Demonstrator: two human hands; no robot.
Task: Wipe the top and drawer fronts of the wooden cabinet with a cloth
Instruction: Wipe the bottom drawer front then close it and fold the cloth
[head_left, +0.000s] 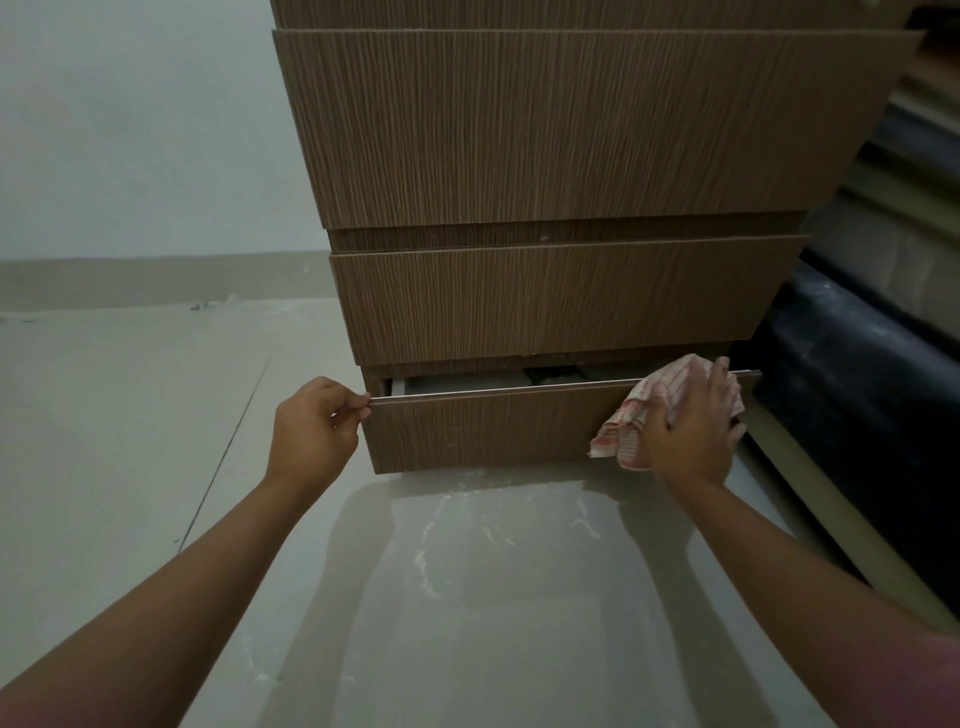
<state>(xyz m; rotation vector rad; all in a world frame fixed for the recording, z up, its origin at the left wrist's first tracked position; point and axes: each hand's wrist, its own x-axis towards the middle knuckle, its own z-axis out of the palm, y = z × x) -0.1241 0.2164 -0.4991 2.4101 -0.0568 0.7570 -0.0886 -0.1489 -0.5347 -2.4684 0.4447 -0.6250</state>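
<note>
No readable text, label, brand, number or sign on any surface.

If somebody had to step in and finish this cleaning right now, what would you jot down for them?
Left hand: pinches the top left corner of the bottom drawer front, which stands pulled out a little.
Right hand: fingers flat, pressing the checked cloth against the right end of that same drawer front.
Cabinet: the two drawers above look closed; its top is out of view.
Done: cannot tell from this picture which surfaces have been wiped.
Left: probably sweep the cloth leftward across the bottom front, push the drawer shut, then check the upper fronts and the top.
Note: white dusty smears on the floor in front.
</note>
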